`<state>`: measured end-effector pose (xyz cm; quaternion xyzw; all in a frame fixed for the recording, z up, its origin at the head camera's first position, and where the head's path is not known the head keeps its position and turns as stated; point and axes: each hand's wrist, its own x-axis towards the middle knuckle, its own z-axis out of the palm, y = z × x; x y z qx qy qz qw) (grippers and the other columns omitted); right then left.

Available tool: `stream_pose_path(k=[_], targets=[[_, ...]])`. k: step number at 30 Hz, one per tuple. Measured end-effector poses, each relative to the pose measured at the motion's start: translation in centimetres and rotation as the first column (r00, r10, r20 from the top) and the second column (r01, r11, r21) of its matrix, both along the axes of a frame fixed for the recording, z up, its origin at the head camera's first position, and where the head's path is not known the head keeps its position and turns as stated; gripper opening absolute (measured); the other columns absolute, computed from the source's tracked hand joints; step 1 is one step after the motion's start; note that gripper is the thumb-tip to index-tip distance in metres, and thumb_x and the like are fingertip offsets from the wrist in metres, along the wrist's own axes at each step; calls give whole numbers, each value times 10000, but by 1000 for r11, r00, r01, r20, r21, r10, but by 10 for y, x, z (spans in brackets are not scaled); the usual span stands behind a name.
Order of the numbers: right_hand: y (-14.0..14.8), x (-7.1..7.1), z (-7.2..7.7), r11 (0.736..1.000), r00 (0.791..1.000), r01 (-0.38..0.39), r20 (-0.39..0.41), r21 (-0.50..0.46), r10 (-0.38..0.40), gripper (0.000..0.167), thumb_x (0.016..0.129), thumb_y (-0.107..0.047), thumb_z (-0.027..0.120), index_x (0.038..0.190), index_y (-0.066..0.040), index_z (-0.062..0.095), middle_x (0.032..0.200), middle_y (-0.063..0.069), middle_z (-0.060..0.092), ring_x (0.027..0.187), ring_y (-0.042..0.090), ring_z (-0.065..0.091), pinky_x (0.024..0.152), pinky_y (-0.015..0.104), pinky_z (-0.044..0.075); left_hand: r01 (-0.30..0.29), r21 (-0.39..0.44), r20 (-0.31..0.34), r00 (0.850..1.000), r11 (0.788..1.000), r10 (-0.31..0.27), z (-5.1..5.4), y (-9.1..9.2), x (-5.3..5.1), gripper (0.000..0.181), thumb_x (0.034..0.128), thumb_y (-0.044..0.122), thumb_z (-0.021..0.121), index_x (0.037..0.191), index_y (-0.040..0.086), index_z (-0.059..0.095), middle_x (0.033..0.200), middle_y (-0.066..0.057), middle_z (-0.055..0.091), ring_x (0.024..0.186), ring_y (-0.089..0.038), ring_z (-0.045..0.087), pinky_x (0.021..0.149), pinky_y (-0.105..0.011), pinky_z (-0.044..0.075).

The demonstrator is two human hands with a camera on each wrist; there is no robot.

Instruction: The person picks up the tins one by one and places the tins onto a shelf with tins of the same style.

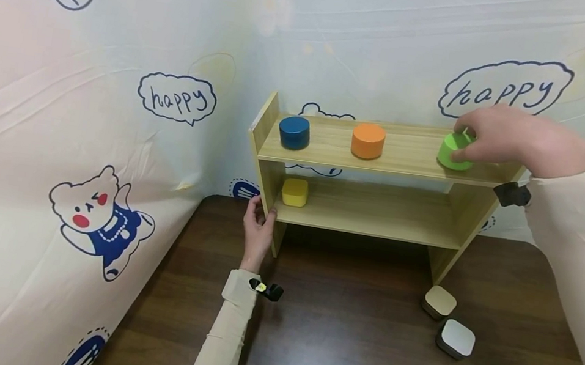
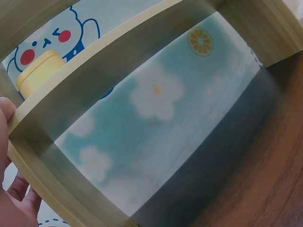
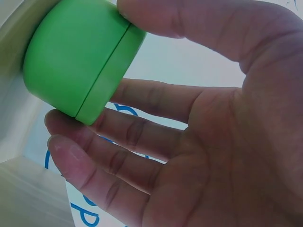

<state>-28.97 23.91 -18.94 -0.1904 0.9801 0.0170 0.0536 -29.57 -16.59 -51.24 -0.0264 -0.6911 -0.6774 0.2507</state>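
My right hand (image 1: 520, 138) pinches a green round lidded container (image 1: 454, 151) between thumb and fingers, at the right of the upper board of a small wooden shelf (image 1: 372, 210). In the right wrist view the green container's lid seam shows, with the thumb on one side and fingers on the other. My left hand (image 1: 258, 230) grips the shelf's left side panel near the lower board, thumb in front and fingers behind. On the upper board stand a blue round container (image 1: 294, 133) and an orange one (image 1: 367, 141). A yellow squarish container (image 1: 295, 193) sits at the lower board's left.
On the dark wooden table (image 1: 339, 336), right of centre before the shelf, lie a cream-topped squarish tin (image 1: 440, 302) and a white-topped one (image 1: 456, 338). Patterned cloth (image 1: 181, 20) hangs behind and to the left.
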Motion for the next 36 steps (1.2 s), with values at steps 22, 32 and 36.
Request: stream_pose_path(k=[22,32,36], targets=[[7,-5,-5,999,999,36,17,-28,-36,702,973,-412,664,1443,83,497,1357,415,559,1192,562,558,967,697,470,-5,2,10,1000,1000,5,0,0,-2,383,1006,-25,585,1388,-19,547,1346,-241,581,1093,-165,563,891,-187,506],[8,11,0,1000,999,2,-38,-23,-3,758,997,-415,644,1499,105,418,1414,439,513,1220,598,555,1002,705,457,12,23,-8,1000,1000,-12,24,7,18,362,998,-45,580,1357,-74,545,1301,-270,578,1094,-203,591,883,-184,517],[11,22,0,999,997,-18,-81,-47,14,739,984,-379,672,1479,117,438,1362,441,554,966,443,667,891,636,518,10,24,-4,1000,1000,-10,24,7,17,358,998,-48,579,1353,-73,547,1299,-275,580,1084,-201,587,877,-188,512]])
